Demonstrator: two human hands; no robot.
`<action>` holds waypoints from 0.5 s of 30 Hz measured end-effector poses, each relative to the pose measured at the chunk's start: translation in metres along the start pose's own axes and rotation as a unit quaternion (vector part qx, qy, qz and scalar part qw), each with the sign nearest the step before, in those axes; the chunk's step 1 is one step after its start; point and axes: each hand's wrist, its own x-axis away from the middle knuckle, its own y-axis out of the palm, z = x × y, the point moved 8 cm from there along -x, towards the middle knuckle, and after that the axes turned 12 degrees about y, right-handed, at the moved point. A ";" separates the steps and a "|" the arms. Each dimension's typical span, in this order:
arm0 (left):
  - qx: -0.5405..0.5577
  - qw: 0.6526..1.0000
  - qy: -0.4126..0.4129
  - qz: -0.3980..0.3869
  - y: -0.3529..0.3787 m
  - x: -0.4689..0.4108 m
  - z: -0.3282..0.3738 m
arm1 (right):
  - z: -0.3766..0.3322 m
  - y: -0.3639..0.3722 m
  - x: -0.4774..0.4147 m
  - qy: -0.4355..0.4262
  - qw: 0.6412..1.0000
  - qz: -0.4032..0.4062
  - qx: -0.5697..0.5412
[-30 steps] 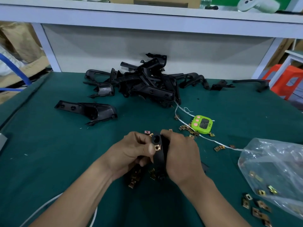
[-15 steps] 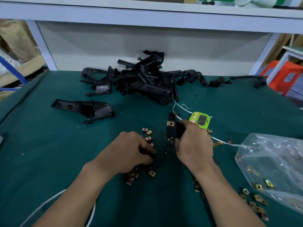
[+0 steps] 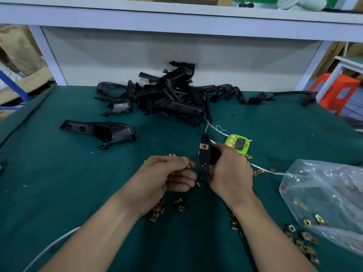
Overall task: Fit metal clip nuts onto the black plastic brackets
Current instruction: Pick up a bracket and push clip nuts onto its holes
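My right hand [image 3: 229,171] grips a black plastic bracket [image 3: 204,156] and holds it upright over the green table; one brass clip nut [image 3: 204,146] sits on its upper arm. Just left of the bracket, my left hand [image 3: 167,177] pinches a loose clip nut [image 3: 189,166] between thumb and fingertips. Several more clip nuts [image 3: 177,206] lie on the cloth below my hands. A pile of black brackets [image 3: 169,97] is heaped at the back of the table, and a single bracket [image 3: 100,132] lies apart on the left.
A clear plastic bag [image 3: 326,197] with clip nuts inside lies at the right, with loose nuts [image 3: 302,240] spilled before it. A green timer [image 3: 238,143] and a white cord [image 3: 261,168] sit behind my right hand. A grey shelf frame [image 3: 176,16] runs above the table's back.
My left hand came up off the cloth with a clip nut pinched in its fingers and moved toward the bracket. My right hand kept the bracket upright.
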 end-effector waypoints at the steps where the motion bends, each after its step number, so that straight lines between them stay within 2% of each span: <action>1: 0.023 1.000 -0.008 0.001 0.001 0.000 -0.001 | 0.000 0.000 0.000 -0.001 1.000 -0.003 -0.002; 4: 0.055 0.998 -0.008 -0.014 0.003 0.000 -0.001 | -0.002 0.001 0.000 -0.007 1.000 -0.014 -0.013; 9: 0.046 0.996 0.000 -0.076 0.011 0.001 0.000 | -0.004 -0.001 0.001 -0.012 1.000 -0.009 -0.015; 15: 0.009 0.999 0.019 -0.049 0.004 0.001 0.000 | -0.009 -0.002 0.003 -0.022 1.000 -0.007 0.004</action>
